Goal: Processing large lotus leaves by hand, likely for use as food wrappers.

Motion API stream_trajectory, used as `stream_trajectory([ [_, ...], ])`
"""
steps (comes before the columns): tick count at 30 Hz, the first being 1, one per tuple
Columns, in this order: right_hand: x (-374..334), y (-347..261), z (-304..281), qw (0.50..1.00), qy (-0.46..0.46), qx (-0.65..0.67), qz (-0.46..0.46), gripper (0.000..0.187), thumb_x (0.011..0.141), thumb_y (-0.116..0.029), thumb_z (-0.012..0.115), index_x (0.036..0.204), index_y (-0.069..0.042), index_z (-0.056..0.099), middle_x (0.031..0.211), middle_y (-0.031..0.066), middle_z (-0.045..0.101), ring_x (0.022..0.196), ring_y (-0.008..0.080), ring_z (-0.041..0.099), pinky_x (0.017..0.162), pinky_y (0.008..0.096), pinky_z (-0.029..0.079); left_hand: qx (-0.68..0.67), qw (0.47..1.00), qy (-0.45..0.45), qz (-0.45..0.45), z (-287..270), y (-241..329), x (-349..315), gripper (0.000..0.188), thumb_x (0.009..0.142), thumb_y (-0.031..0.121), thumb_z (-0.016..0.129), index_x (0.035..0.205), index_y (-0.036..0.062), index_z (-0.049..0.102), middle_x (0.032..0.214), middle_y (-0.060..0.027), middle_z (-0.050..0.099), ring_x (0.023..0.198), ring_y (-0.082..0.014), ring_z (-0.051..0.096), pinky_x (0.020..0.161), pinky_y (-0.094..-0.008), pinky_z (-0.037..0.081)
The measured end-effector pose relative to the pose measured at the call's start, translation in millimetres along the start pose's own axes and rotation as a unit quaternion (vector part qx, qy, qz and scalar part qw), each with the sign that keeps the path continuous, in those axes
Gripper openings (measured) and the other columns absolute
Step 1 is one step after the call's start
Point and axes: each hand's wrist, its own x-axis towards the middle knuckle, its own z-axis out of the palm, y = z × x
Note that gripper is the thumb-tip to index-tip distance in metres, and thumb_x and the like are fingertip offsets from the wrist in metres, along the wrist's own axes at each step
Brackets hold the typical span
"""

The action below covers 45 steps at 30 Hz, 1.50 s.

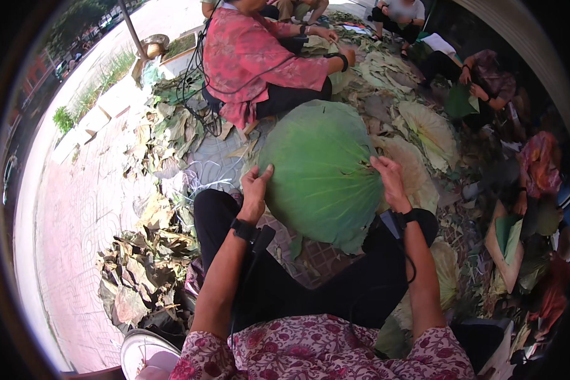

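Note:
A large green lotus leaf [316, 177] is spread out in front of me, above my knees, its pale veins fanning from a point near the right edge. My left hand [256, 190] pinches its left edge, thumb uppermost. On the opposite side my right hand [391, 180] grips the edge close to where the veins meet; the fingers behind the leaf are hidden. Each wrist wears a dark band with a small device on it. Under and beyond the leaf, part of a pale dried leaf [411, 171] shows near my right hand.
A heap of brown dried leaves [139, 278] lies at my left. Ahead sits a person in a red patterned shirt [253, 63], with black cables hanging behind. More people sit along the right, among leaves. A white round container [147, 351] stands at the lower left.

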Motion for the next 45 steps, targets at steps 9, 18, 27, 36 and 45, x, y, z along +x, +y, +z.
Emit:
stream_trajectory([
  [9, -0.6, -2.8, 9.3, 0.999, 0.039, 0.001, -0.004, 0.022, 0.091, -0.023, 0.06, 0.08, -0.003, 0.062, 0.072, -0.0077, 0.052, 0.068, 0.0021, 0.043, 0.062, 0.0213, 0.035, 0.021, 1.0, -0.009, 0.002, -19.1, -13.5, 12.6, 0.022, 0.092, 0.027, 0.061, 0.088, 0.0051, 0.066, 0.078, 0.0015, 0.066, 0.063, -0.0057, 0.057, 0.059, -0.0216, 0.044],
  [18, 10.8, 14.3, 7.5, 0.998, 0.025, -0.028, -0.04, 0.027, 0.089, -0.023, 0.061, 0.071, -0.004, 0.054, 0.066, -0.008, 0.041, 0.065, 0.0032, 0.035, 0.058, 0.0229, 0.03, 0.009, 0.998, 0.055, 0.011, -35.7, -28.9, 24.2, 0.025, 0.092, 0.027, 0.06, 0.092, 0.0031, 0.067, 0.076, 0.0015, 0.064, 0.063, -0.0065, 0.055, 0.057, -0.0214, 0.042],
  [27, 3.9, 4.8, 14.0, 0.999, 0.021, 0.005, -0.03, 0.022, 0.089, -0.021, 0.062, 0.084, 0.0, 0.061, 0.074, -0.0053, 0.053, 0.069, 0.0031, 0.043, 0.062, 0.0221, 0.036, 0.143, 0.98, 0.114, 0.075, -43.6, -39.2, 31.4, 0.027, 0.091, 0.023, 0.059, 0.084, -0.0028, 0.063, 0.068, 0.0006, 0.057, 0.061, -0.0062, 0.047, 0.053, -0.0261, 0.036],
  [36, -8.0, -1.7, 33.1, 0.954, 0.038, -0.242, -0.172, 0.021, 0.088, -0.018, 0.06, 0.095, 0.002, 0.063, 0.081, 0.0098, 0.065, 0.072, 0.019, 0.061, 0.065, 0.03, 0.045, 0.265, 0.938, 0.117, 0.189, -21.4, -28.1, 15.4, 0.025, 0.088, 0.022, 0.063, 0.089, -0.0027, 0.062, 0.073, -0.0075, 0.065, 0.071, -0.0137, 0.06, 0.066, -0.0277, 0.046],
  [45, -12.8, 5.8, 62.9, 0.808, -0.042, -0.479, -0.34, 0.021, 0.083, -0.009, 0.057, 0.103, -0.003, 0.06, 0.085, 0.0123, 0.062, 0.083, 0.0304, 0.06, 0.068, 0.0398, 0.049, 0.098, 0.975, -0.175, -0.094, 24.2, -8.9, -18.1, 0.042, 0.092, 0.043, 0.055, 0.101, 0.0029, 0.064, 0.081, -0.0048, 0.066, 0.079, -0.0131, 0.061, 0.072, -0.0286, 0.046],
])
